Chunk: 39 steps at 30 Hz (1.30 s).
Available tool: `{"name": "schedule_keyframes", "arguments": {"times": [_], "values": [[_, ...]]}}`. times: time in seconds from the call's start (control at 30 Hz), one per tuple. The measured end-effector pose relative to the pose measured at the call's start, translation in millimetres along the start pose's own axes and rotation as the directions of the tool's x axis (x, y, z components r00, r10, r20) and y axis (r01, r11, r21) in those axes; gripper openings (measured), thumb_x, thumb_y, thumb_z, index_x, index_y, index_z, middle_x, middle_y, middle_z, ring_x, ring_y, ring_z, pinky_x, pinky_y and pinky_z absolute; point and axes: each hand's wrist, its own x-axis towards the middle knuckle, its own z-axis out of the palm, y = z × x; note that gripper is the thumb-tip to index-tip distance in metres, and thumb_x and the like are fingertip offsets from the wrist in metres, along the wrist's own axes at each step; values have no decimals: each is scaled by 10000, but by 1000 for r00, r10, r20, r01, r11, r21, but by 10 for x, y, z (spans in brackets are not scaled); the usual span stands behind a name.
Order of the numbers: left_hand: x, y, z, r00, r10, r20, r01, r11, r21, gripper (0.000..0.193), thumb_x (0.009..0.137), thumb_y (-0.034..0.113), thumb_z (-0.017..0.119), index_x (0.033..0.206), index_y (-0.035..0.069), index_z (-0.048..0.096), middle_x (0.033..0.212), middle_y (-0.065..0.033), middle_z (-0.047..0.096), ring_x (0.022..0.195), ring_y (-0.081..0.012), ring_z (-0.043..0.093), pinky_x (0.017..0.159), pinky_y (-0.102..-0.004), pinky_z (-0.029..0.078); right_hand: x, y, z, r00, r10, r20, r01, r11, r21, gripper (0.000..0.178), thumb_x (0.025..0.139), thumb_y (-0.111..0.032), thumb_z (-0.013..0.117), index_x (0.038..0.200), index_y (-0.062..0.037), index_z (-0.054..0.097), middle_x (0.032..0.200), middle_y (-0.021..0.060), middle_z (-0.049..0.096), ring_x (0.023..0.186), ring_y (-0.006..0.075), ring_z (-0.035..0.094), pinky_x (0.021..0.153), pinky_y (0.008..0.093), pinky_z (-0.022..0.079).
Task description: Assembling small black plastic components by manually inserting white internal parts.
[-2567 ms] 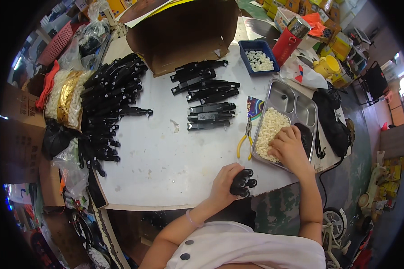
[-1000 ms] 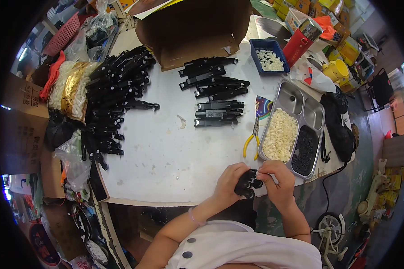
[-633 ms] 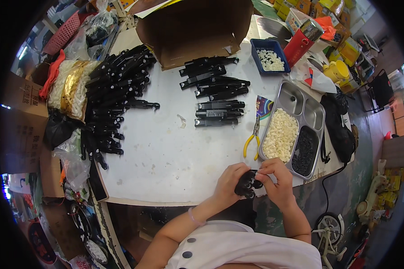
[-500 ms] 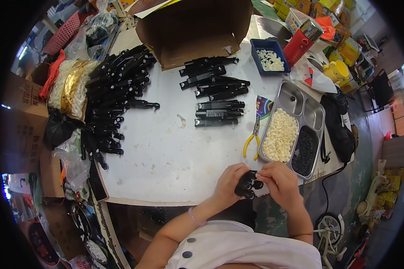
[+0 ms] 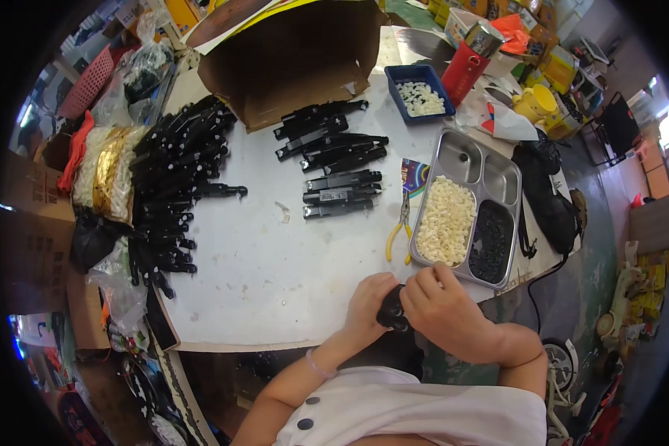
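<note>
Near the table's front edge, my left hand (image 5: 367, 303) is closed around a black plastic part (image 5: 391, 312) with rounded lobes at its lower end. My right hand (image 5: 440, 306) lies against the upper right side of this part, its fingers curled onto it and their tips partly hidden. Just beyond the hands is a steel compartment tray (image 5: 514, 223). Small cream pieces (image 5: 446, 223) fill one of its compartments and small black pieces (image 5: 492, 241) another. Yellow-handled pliers (image 5: 399, 232) lie left of the tray.
Long black plastic assemblies (image 5: 342, 152) lie in a column mid-table, with a larger heap (image 5: 178, 163) at left. An open cardboard box (image 5: 290, 67) stands at the back. A blue bin (image 5: 447, 111) of white pieces and a red flask (image 5: 464, 72) stand back right.
My right hand has turned over, so its back now covers more of the black part. My left hand keeps its hold. The whole view has shifted a little.
</note>
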Motion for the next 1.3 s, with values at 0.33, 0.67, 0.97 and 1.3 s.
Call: {"name": "schedule_keyframes", "arguments": {"times": [0.33, 0.67, 0.97, 1.3], "values": [[-14, 0, -46, 992, -121, 29, 122, 992, -40, 608, 670, 152, 789, 1193, 55, 494, 1149, -155, 558, 1048, -356, 550, 886, -418, 458, -149, 394, 442, 946, 218, -239, 14, 710, 704, 181, 727, -176, 685, 796, -35, 594, 777, 73, 552, 818, 247, 532, 771, 342, 428], [38, 66, -45, 987, -153, 43, 155, 987, -51, 606, 664, 134, 800, 1185, 55, 500, 1137, -151, 562, 1035, -351, 557, 874, -409, 464, -420, 582, 1103, 773, 621, -129, -486, 710, 509, 146, 746, -116, 700, 809, -26, 603, 775, 90, 578, 777, 263, 541, 706, 366, 434], [2, 5, -28, 993, -117, 25, 119, 991, -68, 678, 575, 69, 798, 1188, 53, 507, 1156, -144, 559, 1043, -350, 548, 881, -410, 458, -369, 319, 800, 632, 686, 360, -347, -164, 923, 122, 876, -81, 642, 845, 15, 572, 838, 24, 593, 824, 88, 601, 697, 218, 461], [-8, 4, -15, 992, -119, 27, 122, 985, -121, 706, 560, 76, 805, 1197, 56, 501, 1162, -142, 552, 1046, -352, 546, 878, -415, 460, -292, 291, 920, 669, 679, 302, 98, -483, 870, 79, 833, 11, 647, 870, 40, 584, 940, 75, 623, 876, 132, 640, 764, 240, 492]]}}
